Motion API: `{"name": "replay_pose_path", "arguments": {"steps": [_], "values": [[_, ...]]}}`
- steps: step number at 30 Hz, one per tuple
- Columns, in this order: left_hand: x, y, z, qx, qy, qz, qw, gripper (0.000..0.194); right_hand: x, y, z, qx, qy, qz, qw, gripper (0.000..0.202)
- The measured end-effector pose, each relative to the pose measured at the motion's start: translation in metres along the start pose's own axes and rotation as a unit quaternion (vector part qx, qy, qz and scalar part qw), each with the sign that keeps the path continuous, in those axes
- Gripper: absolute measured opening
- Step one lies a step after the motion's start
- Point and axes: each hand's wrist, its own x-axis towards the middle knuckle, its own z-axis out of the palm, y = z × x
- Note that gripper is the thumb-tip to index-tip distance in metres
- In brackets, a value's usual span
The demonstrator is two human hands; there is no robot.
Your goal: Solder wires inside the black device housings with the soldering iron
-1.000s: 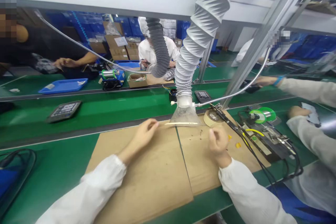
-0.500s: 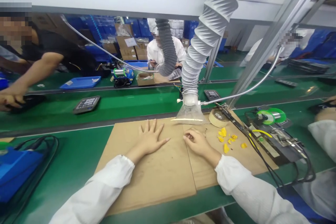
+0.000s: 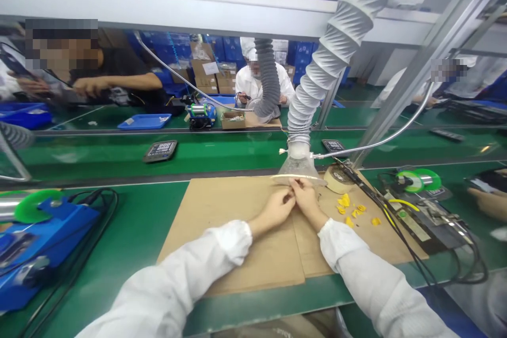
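My left hand (image 3: pixel 276 207) and my right hand (image 3: pixel 306 198) meet over the brown cardboard sheets (image 3: pixel 222 211), just in front of the clear fume hood (image 3: pixel 300 165). Both have their fingers curled in a pinch and touching one another. Whatever lies between the fingertips, if anything, is too small or hidden to make out. To the right of my right hand, several yellow scraps (image 3: pixel 345 200) lie on the cardboard. Behind them sits a roll of tape (image 3: pixel 336 179).
A blue solder feeder (image 3: pixel 47 237) stands at left; another green solder reel (image 3: pixel 420 179) and dark cables (image 3: pixel 412 261) are at right. Beyond the cardboard, a green conveyor (image 3: pixel 222 154) carries display panels (image 3: pixel 160 151). A ribbed duct (image 3: pixel 317 74) hangs ahead. Co-workers sit across and at right.
My left hand, spread flat on the cardboard before, has moved right and curled up against my right hand. The view has shifted left. The co-worker at left has drawn an arm back.
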Motion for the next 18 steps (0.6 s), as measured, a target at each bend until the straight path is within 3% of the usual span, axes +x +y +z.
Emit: {"name": "replay_pose_path", "arguments": {"steps": [3,5,13,18], "values": [[0.027,-0.005,0.038,-0.111,0.031,-0.042,0.992,0.025,0.002,0.004,-0.007,0.001,0.026,0.008,1.000,0.040],[0.035,-0.009,0.048,-0.176,0.041,-0.058,0.982,0.026,-0.001,0.004,-0.012,0.000,0.029,0.007,1.000,0.041],[0.030,-0.010,0.041,-0.303,0.036,-0.091,0.948,0.053,-0.010,-0.004,-0.007,0.032,-0.010,0.006,0.999,0.045],[0.029,-0.010,0.041,-0.322,0.018,-0.089,0.942,0.049,-0.010,-0.009,-0.012,0.044,-0.028,-0.029,0.998,0.045]]}}
